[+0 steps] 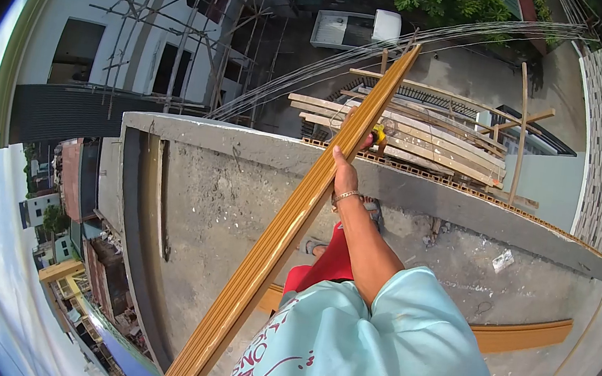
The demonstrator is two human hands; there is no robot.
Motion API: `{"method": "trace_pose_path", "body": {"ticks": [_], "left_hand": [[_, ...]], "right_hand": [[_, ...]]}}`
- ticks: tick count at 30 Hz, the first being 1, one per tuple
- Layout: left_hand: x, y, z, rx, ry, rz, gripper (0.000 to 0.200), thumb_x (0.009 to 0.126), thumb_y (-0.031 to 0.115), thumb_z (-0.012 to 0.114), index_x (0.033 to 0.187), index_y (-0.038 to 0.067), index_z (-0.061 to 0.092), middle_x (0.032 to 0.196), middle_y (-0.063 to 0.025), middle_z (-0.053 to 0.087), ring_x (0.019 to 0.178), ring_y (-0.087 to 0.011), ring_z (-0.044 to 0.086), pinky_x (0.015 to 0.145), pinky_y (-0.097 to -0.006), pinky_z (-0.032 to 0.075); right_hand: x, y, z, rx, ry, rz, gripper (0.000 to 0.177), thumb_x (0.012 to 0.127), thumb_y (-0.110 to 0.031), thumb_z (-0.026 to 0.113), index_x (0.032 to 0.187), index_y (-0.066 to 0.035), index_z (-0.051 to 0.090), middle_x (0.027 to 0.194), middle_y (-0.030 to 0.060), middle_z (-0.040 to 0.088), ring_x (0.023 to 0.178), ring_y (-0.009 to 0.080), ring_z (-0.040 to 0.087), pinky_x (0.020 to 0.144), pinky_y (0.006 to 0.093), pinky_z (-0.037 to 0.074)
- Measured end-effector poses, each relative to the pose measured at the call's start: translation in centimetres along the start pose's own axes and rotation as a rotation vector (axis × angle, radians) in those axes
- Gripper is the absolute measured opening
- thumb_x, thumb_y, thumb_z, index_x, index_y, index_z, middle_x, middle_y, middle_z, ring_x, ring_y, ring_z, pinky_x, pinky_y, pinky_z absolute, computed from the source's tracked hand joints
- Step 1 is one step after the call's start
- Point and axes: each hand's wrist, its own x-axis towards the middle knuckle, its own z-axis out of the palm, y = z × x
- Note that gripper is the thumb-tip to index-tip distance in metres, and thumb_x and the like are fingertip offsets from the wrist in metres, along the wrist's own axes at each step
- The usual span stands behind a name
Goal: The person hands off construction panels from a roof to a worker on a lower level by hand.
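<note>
A long, ridged brown plank [275,249] runs diagonally from the bottom edge to the upper middle, its far end out past the low wall. My right hand [346,175], with a bracelet at the wrist, is closed on the plank's right edge, the thumb against its ridged face. The plank hides some of the fingers. Just beyond the hand, partly behind the plank, is a small yellow object [379,136] that I cannot make out clearly. My left hand is out of view.
A grey low wall [245,150] crosses in front of my feet. Past it lie wooden boards [427,140] and overhead cables [284,81], with a parked truck [346,30] below. Another brown plank [523,337] rests on the floor at right. Bamboo scaffolding [185,31] stands upper left.
</note>
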Motion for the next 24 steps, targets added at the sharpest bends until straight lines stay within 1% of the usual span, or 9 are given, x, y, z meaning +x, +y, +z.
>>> {"method": "trace_pose_path", "body": {"ticks": [7,10,13,14,16,18,19,21,24], "left_hand": [[3.5,-5.0,-3.8,0.034,0.204,-0.169,0.064,0.086,0.052,0.053,0.119,-0.002,0.046,0.106,-0.0179,0.056,0.090,-0.0276,0.059,0.073,-0.0378,0.052],[6.5,-7.8,-6.3,0.047,0.298,-0.245,0.064,0.086,0.052,0.053,0.120,-0.002,0.045,0.106,-0.0179,0.055,0.090,-0.0276,0.059,0.073,-0.0377,0.052],[10.4,-10.8,-10.0,0.079,0.398,-0.325,0.064,0.086,0.052,0.053,0.120,-0.002,0.045,0.107,-0.0179,0.055,0.091,-0.0275,0.059,0.074,-0.0377,0.052],[11.6,-11.9,-11.4,0.092,0.436,-0.356,0.064,0.086,0.052,0.053,0.120,-0.002,0.045,0.107,-0.0179,0.055,0.091,-0.0275,0.059,0.074,-0.0376,0.052],[13.2,-12.9,-14.9,0.129,0.525,-0.410,0.064,0.086,0.052,0.053,0.120,-0.002,0.045,0.107,-0.0179,0.055,0.091,-0.0275,0.059,0.074,-0.0376,0.052],[16.4,-19.3,-25.0,0.160,0.628,-0.456,0.064,0.086,0.052,0.053,0.120,-0.002,0.045,0.107,-0.0178,0.055,0.091,-0.0275,0.059,0.074,-0.0376,0.052],[17.6,-22.2,-28.7,-0.239,0.412,-0.428,0.065,0.086,0.052,0.053,0.122,-0.001,0.044,0.110,-0.0176,0.055,0.095,-0.0276,0.058,0.077,-0.0380,0.051],[18.8,-23.9,-27.0,-0.281,0.441,-0.458,0.064,0.086,0.051,0.053,0.122,-0.001,0.044,0.113,-0.0165,0.054,0.100,-0.0277,0.056,0.083,-0.0387,0.049],[21.1,-27.7,-25.6,-0.350,0.338,-0.557,0.064,0.087,0.050,0.052,0.124,-0.001,0.042,0.117,-0.0165,0.051,0.105,-0.0290,0.053,0.088,-0.0410,0.047]], "right_hand": [[-3.1,0.4,2.2,-0.088,-0.001,-0.068,0.062,0.079,-0.049,0.063,0.103,0.008,0.060,0.097,0.0156,0.061,0.090,0.0231,0.056,0.080,0.0320,0.043],[-3.6,1.8,2.9,0.022,-0.100,-0.134,0.049,0.087,-0.039,0.058,0.111,0.004,0.056,0.103,0.0117,0.061,0.089,0.0179,0.059,0.077,0.0278,0.048],[-7.1,1.3,3.9,0.045,-0.152,-0.102,0.047,0.089,-0.038,0.056,0.113,0.002,0.054,0.101,0.0113,0.061,0.087,0.0199,0.061,0.075,0.0292,0.050],[-9.0,0.7,4.8,0.039,-0.144,-0.168,0.046,0.089,-0.038,0.055,0.113,0.002,0.054,0.101,0.0115,0.061,0.088,0.0205,0.062,0.075,0.0298,0.051],[-12.7,-0.2,6.4,0.041,-0.133,-0.257,0.046,0.089,-0.037,0.056,0.112,0.003,0.054,0.100,0.0122,0.061,0.086,0.0211,0.062,0.074,0.0308,0.051],[-14.7,-1.1,7.5,0.039,-0.167,-0.304,0.046,0.089,-0.035,0.057,0.112,0.004,0.053,0.099,0.0128,0.061,0.085,0.0218,0.062,0.073,0.0320,0.051],[-15.4,-1.4,7.5,0.034,-0.190,-0.328,0.046,0.089,-0.035,0.056,0.113,0.004,0.052,0.100,0.0129,0.061,0.087,0.0225,0.062,0.074,0.0328,0.052],[-17.3,-2.5,8.4,0.021,-0.176,-0.380,0.046,0.089,-0.035,0.056,0.114,0.004,0.052,0.101,0.0131,0.060,0.087,0.0225,0.062,0.075,0.0332,0.052],[-19.8,-4.5,9.5,0.007,-0.126,-0.478,0.047,0.089,-0.035,0.056,0.116,0.003,0.051,0.103,0.0132,0.059,0.089,0.0224,0.061,0.076,0.0335,0.051]]}}
